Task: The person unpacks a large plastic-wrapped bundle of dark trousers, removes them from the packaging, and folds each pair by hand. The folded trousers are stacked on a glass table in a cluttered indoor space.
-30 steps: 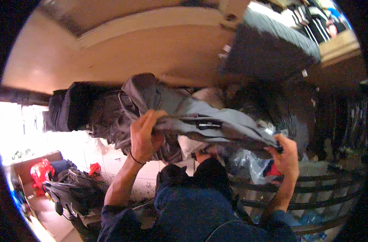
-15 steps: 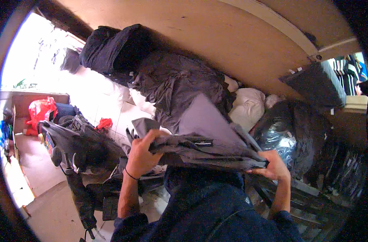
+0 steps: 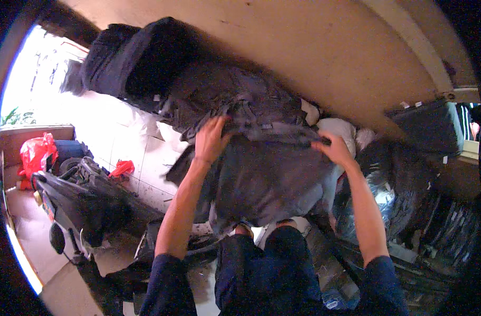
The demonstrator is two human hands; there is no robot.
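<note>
A dark grey garment (image 3: 267, 174) hangs spread out in front of me, its upper edge stretched between both hands and a small pale label near the middle of that edge. My left hand (image 3: 211, 141) is closed on its left upper corner. At the right upper corner, my right hand (image 3: 335, 149) pinches the cloth between thumb and fingers. Just beyond the garment lies a heap of dark clothes (image 3: 219, 87), partly hidden by it. Whether the garment touches the heap, I cannot tell.
A parked motorcycle (image 3: 93, 205) stands at the left. Red plastic bags (image 3: 38, 155) lie behind it. White sacks (image 3: 338, 129) and shiny plastic-wrapped bundles (image 3: 380, 197) are at the right. Against the wooden wall (image 3: 314, 47) sits a large black bundle (image 3: 145, 60).
Both hands have moved forward, away from my body, with the garment. It was bunched and folded over; now it hangs down opened out. My view has shifted, and my legs show below.
</note>
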